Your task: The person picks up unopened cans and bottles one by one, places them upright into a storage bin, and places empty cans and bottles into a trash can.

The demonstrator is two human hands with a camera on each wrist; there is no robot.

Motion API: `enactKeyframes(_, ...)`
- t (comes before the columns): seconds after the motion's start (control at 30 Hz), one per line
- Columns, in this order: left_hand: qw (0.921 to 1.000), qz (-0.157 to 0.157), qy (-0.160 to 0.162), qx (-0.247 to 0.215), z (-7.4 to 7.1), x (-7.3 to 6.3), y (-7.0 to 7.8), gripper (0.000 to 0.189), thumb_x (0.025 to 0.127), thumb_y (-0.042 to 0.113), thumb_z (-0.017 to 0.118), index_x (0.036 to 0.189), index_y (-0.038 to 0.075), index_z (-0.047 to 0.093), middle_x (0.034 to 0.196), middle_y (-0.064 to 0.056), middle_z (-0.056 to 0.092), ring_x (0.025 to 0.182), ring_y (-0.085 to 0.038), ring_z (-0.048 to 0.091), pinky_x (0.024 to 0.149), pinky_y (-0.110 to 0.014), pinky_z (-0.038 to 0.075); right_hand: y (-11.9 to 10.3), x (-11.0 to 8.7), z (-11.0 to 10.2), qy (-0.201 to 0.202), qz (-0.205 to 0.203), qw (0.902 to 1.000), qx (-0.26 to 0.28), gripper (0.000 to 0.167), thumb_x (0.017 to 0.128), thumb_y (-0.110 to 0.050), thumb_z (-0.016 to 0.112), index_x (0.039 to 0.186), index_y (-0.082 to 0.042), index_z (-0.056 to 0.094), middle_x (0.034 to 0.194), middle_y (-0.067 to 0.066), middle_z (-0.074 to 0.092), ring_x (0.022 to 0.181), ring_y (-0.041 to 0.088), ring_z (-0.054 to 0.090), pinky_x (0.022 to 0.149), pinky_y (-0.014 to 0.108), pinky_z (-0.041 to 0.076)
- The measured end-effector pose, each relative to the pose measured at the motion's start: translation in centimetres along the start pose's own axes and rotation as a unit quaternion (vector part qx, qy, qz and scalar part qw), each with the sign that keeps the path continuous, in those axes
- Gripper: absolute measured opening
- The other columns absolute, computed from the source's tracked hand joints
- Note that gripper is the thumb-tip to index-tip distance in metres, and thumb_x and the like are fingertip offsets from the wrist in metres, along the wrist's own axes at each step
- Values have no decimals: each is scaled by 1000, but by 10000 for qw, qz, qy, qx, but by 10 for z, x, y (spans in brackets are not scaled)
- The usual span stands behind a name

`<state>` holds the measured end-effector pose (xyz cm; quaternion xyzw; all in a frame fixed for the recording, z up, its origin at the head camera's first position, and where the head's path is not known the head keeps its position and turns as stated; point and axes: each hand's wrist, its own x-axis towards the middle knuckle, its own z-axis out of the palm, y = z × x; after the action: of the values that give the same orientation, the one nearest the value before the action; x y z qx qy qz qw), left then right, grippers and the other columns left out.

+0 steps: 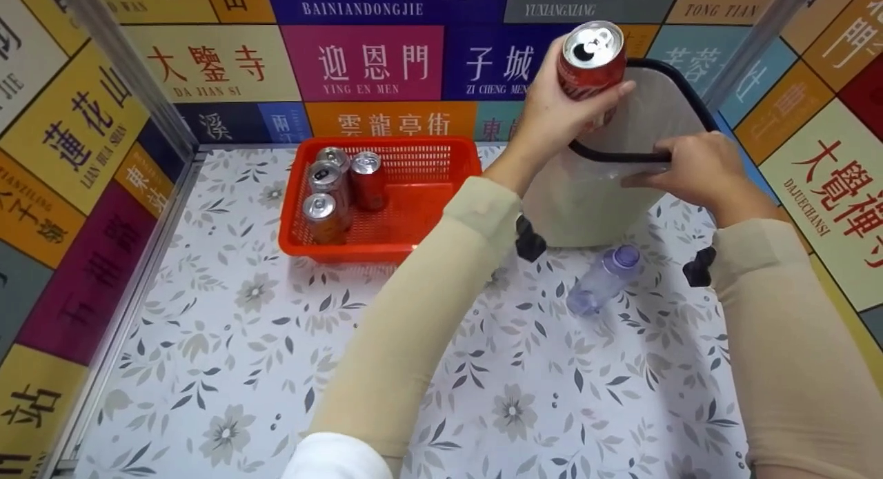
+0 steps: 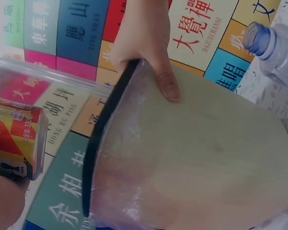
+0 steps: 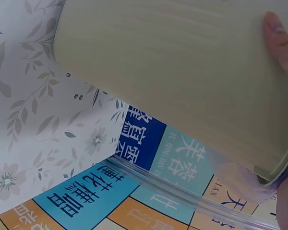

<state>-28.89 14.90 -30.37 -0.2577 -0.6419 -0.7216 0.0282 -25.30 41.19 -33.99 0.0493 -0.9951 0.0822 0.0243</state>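
Observation:
My left hand [image 1: 562, 99] grips a red soda can [image 1: 592, 68] near the left rim of a pale trash bin [image 1: 586, 196]. The can's top is opened, and its printed side [image 2: 14, 139] shows in the left wrist view. My right hand [image 1: 703, 165] holds the bin's black rim at the right, thumb along the outer wall, as the left wrist view also shows. The bin tilts, with a clear plastic liner [image 2: 129, 143] folded over its rim. Below it on the table lies a clear purplish plastic bottle [image 1: 603, 280] without a cap.
An orange-red plastic basket [image 1: 441, 248] stands left of the bin, with several cans [image 1: 330, 182] upright in its left part. Panels printed with Chinese characters [image 1: 372, 61] wall the table on the back and sides. The tablecloth [image 1: 276, 368] has a floral print.

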Motion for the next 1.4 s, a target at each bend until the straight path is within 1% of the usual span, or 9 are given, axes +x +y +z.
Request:
enactKeyframes(0.33, 9980, -522, 105, 333, 20, 27, -15, 87, 91, 25, 88, 159, 20, 35, 145, 8, 54, 127, 8, 49, 104, -12, 41, 0, 0, 1, 33, 58, 10000, 22, 56, 87, -55, 85, 95, -1, 77, 80, 16, 73, 86, 38, 56, 73, 50, 44)
enactKeyframes(0.47, 9982, -536, 211, 182, 30, 34, -15, 88, 91, 22, 88, 160, 19, 34, 146, 6, 54, 126, 8, 50, 102, -9, 39, 1, -3, 0, 179, 17, 9998, 22, 52, 86, -51, 87, 86, -1, 74, 71, 13, 69, 85, 40, 55, 79, 54, 43)
enactKeyframes(0.6, 9982, -495, 293, 160, 40, 39, -19, 88, 89, 20, 89, 159, 18, 35, 146, 5, 55, 127, 7, 50, 102, -8, 39, 1, -4, -1, 338, -33, 9994, -8, 50, 85, -49, 88, 76, -4, 68, 62, 9, 63, 80, 38, 55, 77, 51, 41)
enactKeyframes(0.67, 9967, -701, 392, 81, 46, 40, -22, 87, 89, 21, 89, 158, 20, 36, 144, 8, 56, 126, 7, 51, 100, -8, 39, 1, -5, 0, 335, -69, 9994, -58, 52, 85, -51, 88, 73, -6, 66, 59, 7, 59, 76, 36, 54, 71, 47, 39)
enactKeyframes(0.8, 9952, -869, 441, 39, 55, 42, -30, 85, 89, 22, 89, 157, 22, 38, 141, 9, 57, 123, 7, 54, 97, -9, 40, 0, -6, -1, 305, -180, 9992, -202, 54, 83, -54, 88, 70, -8, 62, 58, 5, 57, 71, 34, 53, 66, 44, 36)
enactKeyframes(0.9, 9959, -761, 336, 354, 56, 46, -34, 85, 89, 24, 90, 157, 20, 39, 142, 8, 58, 123, 5, 54, 98, -9, 41, -3, -4, -2, 318, -251, 9989, -246, 55, 83, -56, 88, 72, -8, 63, 59, 5, 58, 71, 34, 53, 66, 44, 36)
enactKeyframes(1.07, 9898, -1047, 295, 924, 53, 49, -36, 84, 88, 29, 90, 156, 22, 41, 140, 11, 58, 124, 5, 54, 99, -10, 40, -5, -1, 0, 398, -291, 9986, -204, 55, 83, -56, 88, 72, -8, 62, 60, 6, 59, 73, 36, 54, 71, 47, 38)
enactKeyframes(1.27, 9719, -1249, -21, 1994, 63, 50, -41, 85, 83, 36, 94, 152, 24, 45, 139, 12, 58, 125, 3, 54, 102, -11, 41, -1, -6, 3, 457, -327, 9979, -309, 53, 81, -55, 90, 74, -10, 61, 63, 5, 61, 70, 35, 54, 68, 47, 37)
enactKeyframes(1.4, 9578, -1429, -221, 2486, 63, 51, -41, 86, 83, 42, 92, 151, 26, 42, 138, 13, 59, 123, 2, 56, 100, -12, 43, -4, -5, 3, 476, -343, 9978, -308, 53, 81, -55, 90, 76, -10, 63, 64, 6, 64, 72, 36, 57, 69, 48, 38)
